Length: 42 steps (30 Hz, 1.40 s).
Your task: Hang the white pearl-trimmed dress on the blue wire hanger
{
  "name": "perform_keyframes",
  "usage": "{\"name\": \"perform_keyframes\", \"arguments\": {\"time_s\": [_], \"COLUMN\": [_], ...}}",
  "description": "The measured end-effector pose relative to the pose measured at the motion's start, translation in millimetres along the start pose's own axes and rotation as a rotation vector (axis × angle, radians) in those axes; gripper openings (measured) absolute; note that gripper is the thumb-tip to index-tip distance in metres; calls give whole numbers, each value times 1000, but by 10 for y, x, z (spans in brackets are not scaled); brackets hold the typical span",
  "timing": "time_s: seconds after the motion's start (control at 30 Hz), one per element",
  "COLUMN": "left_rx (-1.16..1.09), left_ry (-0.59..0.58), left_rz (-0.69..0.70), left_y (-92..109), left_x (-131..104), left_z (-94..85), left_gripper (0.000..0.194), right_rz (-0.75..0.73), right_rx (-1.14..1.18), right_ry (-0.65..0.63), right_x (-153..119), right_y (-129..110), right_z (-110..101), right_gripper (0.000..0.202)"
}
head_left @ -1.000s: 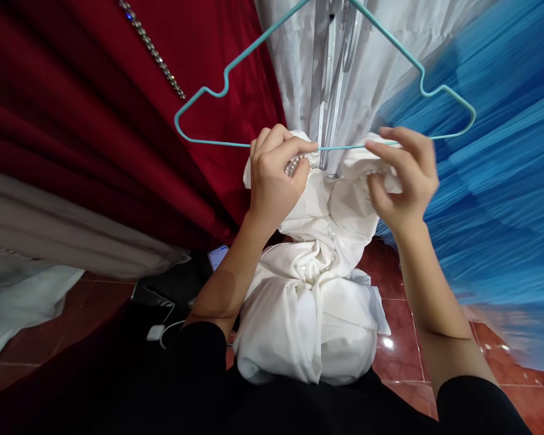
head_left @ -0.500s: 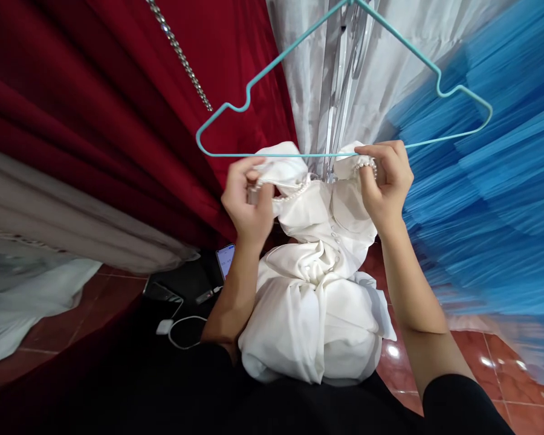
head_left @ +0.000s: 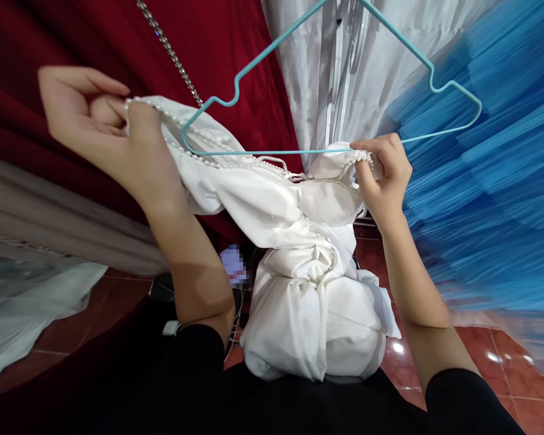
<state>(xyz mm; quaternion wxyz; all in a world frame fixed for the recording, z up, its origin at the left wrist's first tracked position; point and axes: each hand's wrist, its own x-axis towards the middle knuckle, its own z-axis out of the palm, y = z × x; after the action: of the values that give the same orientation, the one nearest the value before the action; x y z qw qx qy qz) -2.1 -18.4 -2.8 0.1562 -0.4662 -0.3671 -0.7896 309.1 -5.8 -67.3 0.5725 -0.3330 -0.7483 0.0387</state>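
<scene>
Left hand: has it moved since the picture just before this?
Yes, leftward in view: the left hand was right of the lower end of the jeweled strand; now it is left of it.

You are sitting in what looks like a dress shop or gown store room; which of the two, you cannot tell. Long deep-red satin drapery [head_left: 254, 72] is hanging on your left, pale silvery-white cloth [head_left: 294, 66] ahead and layered bright-blue tulle [head_left: 489, 169] on your right, above a floor of glossy red square tiles [head_left: 521, 386].
</scene>
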Motion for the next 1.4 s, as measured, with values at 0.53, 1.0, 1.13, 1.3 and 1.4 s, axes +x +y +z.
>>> {"name": "perform_keyframes", "arguments": {"time_s": [0.53,1.0,1.13,1.3,1.4], "left_rx": [53,56,50,27,37], "left_ry": [-486,-861,-881,-919,-918], "left_rz": [335,-42,-82,-113,-117], "left_y": [485,596,606,620,632], "left_x": [-461,-965,-920,-948,-973], "left_z": [454,564,541,577,592], "left_gripper": [26,29,29,28,26], "right_rz": [51,-103,135,178,33], "right_rx": [-11,-315,-263,-155,-141], "right_ry": [-18,370,569,473,427], "right_x": [-41,-70,159,550,764], "right_y": [-27,335,686,589,355], "right_z": [62,-429,-815,-1027,-939], "right_gripper": [23,31,32,35,32]}}
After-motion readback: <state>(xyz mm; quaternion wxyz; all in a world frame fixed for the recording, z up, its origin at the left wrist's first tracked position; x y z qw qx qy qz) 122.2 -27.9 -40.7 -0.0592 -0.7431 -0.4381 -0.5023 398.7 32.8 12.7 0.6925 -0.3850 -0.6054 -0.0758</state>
